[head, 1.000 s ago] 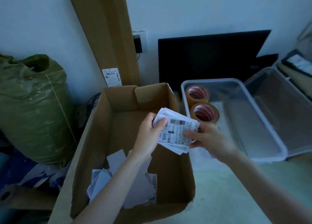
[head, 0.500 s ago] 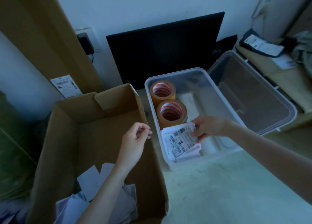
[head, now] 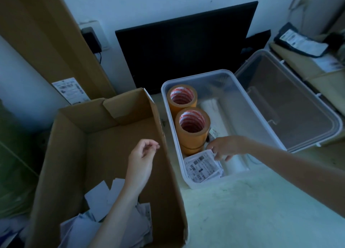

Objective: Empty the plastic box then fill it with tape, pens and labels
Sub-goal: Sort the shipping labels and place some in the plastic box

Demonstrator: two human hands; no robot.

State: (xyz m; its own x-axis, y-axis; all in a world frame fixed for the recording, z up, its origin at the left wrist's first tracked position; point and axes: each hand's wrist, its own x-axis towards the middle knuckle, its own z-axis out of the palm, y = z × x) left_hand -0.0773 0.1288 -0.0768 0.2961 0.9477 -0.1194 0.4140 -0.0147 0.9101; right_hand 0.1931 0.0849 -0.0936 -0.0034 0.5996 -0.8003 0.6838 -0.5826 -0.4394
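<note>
The clear rectangular plastic box (head: 226, 74) is positioned on the pale surface (head: 252, 210), just beside the open brown cardboard carton (head: 164, 135). Two rolls of tan packing tape (head: 192, 128) are stood on end along the box's left wall, one behind the other. A stack of white barcode-printed labels (head: 202, 165) is laid in the near left corner of the box, in front of the nearer roll.

The right hand (head: 223, 146) is extended into the box with its fingers loosely spread. The far edge of the label stack is touched by its fingertips (head: 216, 155); whether the stack is pinched or merely touched cannot be told.

The left hand (head: 142, 160) is held above the carton, clear of the paper below. Its fingers are loosely curled and nothing is held in it.

White paper scraps (head: 104, 197) are heaped in the near end of the carton. The transparent lid (head: 291, 105) is placed to the right of the box, touching it. A flat black panel (head: 186, 47) is leaned against the wall behind.
</note>
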